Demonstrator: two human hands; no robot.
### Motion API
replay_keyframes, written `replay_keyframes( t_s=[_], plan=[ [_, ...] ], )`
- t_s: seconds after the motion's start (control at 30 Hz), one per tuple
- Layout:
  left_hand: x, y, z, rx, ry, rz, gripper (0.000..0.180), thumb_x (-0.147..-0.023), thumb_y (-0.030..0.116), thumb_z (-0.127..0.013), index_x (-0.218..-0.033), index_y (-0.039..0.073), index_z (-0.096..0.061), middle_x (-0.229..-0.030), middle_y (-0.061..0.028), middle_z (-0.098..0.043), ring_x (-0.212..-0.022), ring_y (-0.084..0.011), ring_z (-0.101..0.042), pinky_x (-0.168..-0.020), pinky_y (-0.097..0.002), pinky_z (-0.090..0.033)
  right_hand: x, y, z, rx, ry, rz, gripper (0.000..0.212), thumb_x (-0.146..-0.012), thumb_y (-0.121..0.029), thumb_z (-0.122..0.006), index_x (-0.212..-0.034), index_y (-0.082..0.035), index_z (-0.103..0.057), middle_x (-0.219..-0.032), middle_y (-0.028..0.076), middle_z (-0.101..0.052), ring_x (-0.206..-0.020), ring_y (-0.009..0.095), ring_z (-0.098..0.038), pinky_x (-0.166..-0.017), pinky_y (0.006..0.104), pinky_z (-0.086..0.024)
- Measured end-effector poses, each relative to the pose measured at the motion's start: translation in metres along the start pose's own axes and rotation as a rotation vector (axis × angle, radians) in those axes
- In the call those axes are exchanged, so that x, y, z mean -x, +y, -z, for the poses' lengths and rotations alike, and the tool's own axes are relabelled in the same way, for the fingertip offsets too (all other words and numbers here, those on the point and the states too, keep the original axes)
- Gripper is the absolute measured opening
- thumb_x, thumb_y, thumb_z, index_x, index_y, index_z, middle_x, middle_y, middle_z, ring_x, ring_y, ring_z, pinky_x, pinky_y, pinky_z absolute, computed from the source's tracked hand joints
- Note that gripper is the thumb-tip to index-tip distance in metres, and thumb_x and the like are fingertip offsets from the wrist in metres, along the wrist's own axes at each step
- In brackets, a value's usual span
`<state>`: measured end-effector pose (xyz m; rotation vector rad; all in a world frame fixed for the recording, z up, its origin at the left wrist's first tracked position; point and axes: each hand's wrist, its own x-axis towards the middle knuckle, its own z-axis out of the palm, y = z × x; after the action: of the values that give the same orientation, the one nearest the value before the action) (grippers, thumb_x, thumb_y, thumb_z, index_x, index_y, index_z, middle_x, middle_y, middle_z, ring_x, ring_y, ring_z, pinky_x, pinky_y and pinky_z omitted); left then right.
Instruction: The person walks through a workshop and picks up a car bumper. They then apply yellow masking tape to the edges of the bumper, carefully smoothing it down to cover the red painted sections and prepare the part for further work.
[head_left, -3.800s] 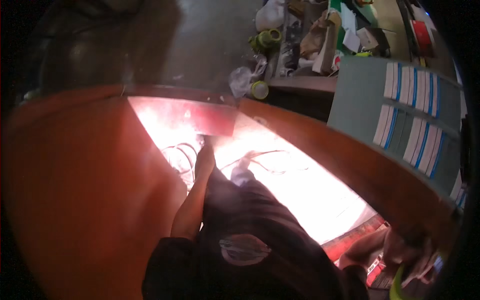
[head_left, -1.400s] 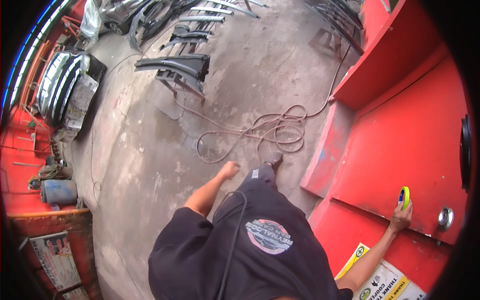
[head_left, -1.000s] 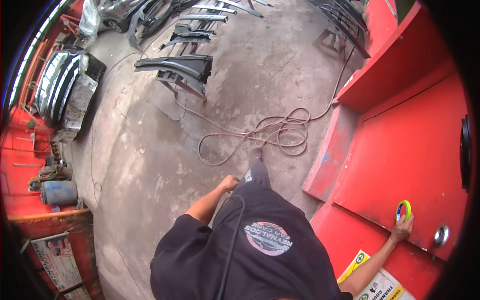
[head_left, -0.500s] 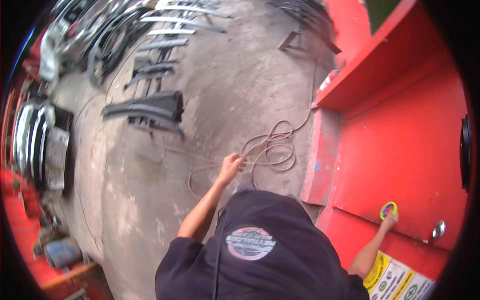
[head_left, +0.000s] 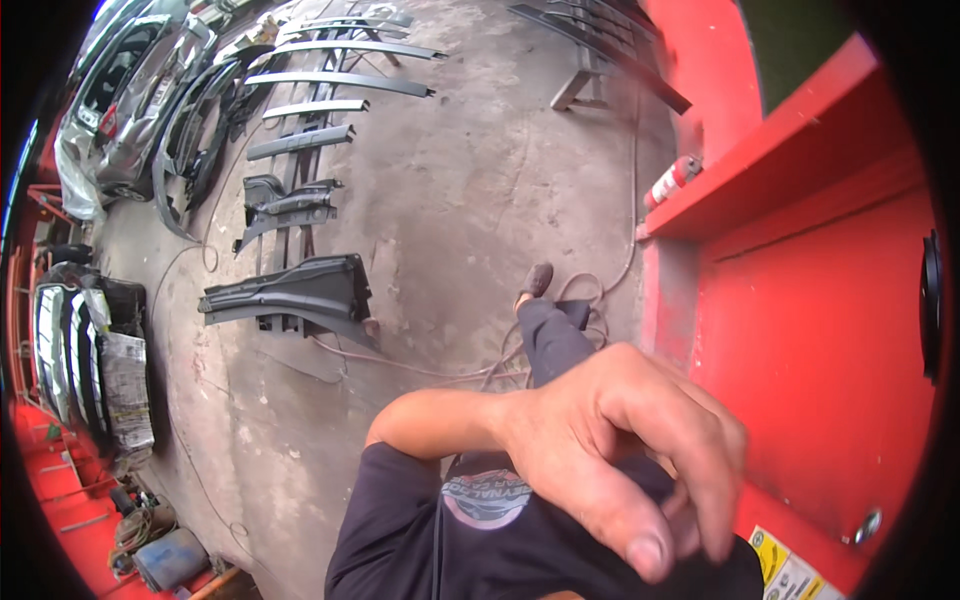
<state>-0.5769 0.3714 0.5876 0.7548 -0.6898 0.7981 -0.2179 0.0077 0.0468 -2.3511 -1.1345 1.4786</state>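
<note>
Close in front of my chest, my left hand (head_left: 630,450) hangs bent over at the wrist. Its fingers curl loosely, with a gap between thumb and index finger, and nothing shows in them. Part of the palm side is hidden. My right hand is out of sight; only a sliver of skin shows at the lower edge. Behind the left hand is my dark shirt (head_left: 400,520) with a round print. One leg (head_left: 550,340) steps forward onto the concrete floor (head_left: 460,190), by a coiled hose (head_left: 600,290).
Dark and grey car panels (head_left: 290,290) lie across a long stand at left. Bumpers (head_left: 90,350) and a blue container (head_left: 170,558) line the far left. At right are a red wall (head_left: 810,350) with a ledge and a fire extinguisher (head_left: 672,182). Another rack (head_left: 580,85) stands ahead.
My left hand has risen from above the floor to close before my chest. My right hand, which held a round yellow-green-rimmed thing by the red wall, has left view. A leg has come forward.
</note>
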Motion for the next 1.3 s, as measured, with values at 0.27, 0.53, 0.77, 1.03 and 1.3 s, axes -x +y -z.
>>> replay_keyframes(
  t_s=[0.27, 0.53, 0.77, 1.03, 1.3],
  plan=[
    [-0.166, 0.007, 0.173, 0.219, -0.128, -0.444, 0.033, -0.096, 0.014, -0.082, -0.107, -0.016, -0.074, -0.091, -0.0187, -0.071, -0.063, -0.0125, -0.063, -0.052, -0.0222, -0.050, -0.226, -0.252, 0.120, 0.090, 0.106, 0.153, 0.035, -0.091, -0.028, -0.083, -0.106, 0.003, -0.074, -0.084, 0.019, -0.075, -0.079, 0.030, -0.074, -0.074, 0.0470, -0.056],
    [-0.266, 0.109, 0.280, 0.184, -0.091, -0.091, 0.037, -0.084, 0.023, -0.088, -0.075, -0.005, -0.065, -0.068, -0.0074, -0.060, -0.056, -0.0155, -0.059, -0.050, -0.0285, -0.045, -0.345, -0.579, 0.296, -0.120, 0.210, 0.412, 0.036, -0.096, -0.026, -0.075, -0.116, 0.004, -0.073, -0.080, 0.014, -0.074, -0.067, 0.018, -0.071, -0.064, 0.0368, -0.055],
    [-0.333, 0.148, 0.406, 0.432, -0.077, -0.266, 0.024, -0.093, 0.012, -0.077, -0.094, -0.011, -0.068, -0.080, -0.0130, -0.067, -0.056, -0.0135, -0.061, -0.048, -0.0238, -0.048, -0.457, -0.656, 0.299, -0.058, -0.006, 0.299, 0.033, -0.094, -0.028, -0.076, -0.108, 0.002, -0.074, -0.078, 0.015, -0.075, -0.067, 0.021, -0.073, -0.065, 0.0383, -0.056],
    [-0.411, 0.301, 0.635, 0.060, -0.279, 0.357, 0.011, -0.085, 0.015, -0.071, -0.083, 0.004, -0.069, -0.072, -0.0029, -0.068, -0.054, -0.0125, -0.063, -0.053, -0.0324, -0.053, -0.559, -0.687, 0.380, 0.197, -0.032, -0.056, 0.031, -0.090, -0.028, -0.081, -0.100, 0.001, -0.075, -0.081, 0.016, -0.076, -0.078, 0.028, -0.075, -0.076, 0.0438, -0.058],
    [-0.483, 0.370, 0.839, -0.099, -0.184, 0.207, 0.017, -0.097, 0.012, -0.078, -0.100, -0.004, -0.077, -0.096, -0.0223, -0.072, -0.080, -0.0271, -0.072, -0.069, -0.0382, -0.056, -0.663, -0.822, 0.461, -0.331, 0.225, -0.014, 0.027, -0.096, -0.026, -0.076, -0.104, 0.000, -0.076, -0.073, 0.007, -0.072, -0.063, 0.016, -0.067, -0.061, 0.0350, -0.052]
  ],
)
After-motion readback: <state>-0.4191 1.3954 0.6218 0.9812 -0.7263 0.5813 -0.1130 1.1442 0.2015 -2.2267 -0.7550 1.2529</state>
